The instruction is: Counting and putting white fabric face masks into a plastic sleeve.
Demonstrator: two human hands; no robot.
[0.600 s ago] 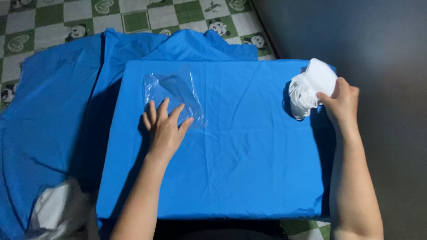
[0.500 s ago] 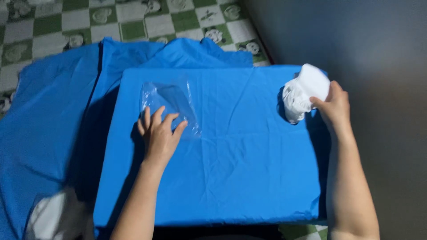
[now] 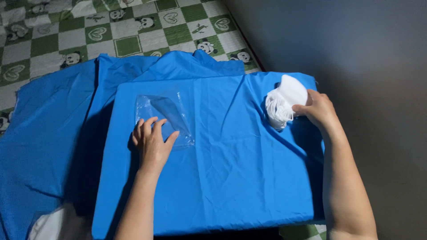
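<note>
Pressing flat, left hand (image 3: 152, 144) spread on clear plastic bag (image 3: 164, 116); right hand (image 3: 318, 111) pinches white mask stack (image 3: 284, 103), well apart rightward.

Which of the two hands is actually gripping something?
The right hand, at the table's far right corner, grips a white bundle. The left hand only lies flat on a clear plastic bag.

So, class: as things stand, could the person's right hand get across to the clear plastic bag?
Probably yes. The right hand holds a white bundle, but only bare blue cloth lies between it and the clear plastic bag, which the left hand presses down.
</note>
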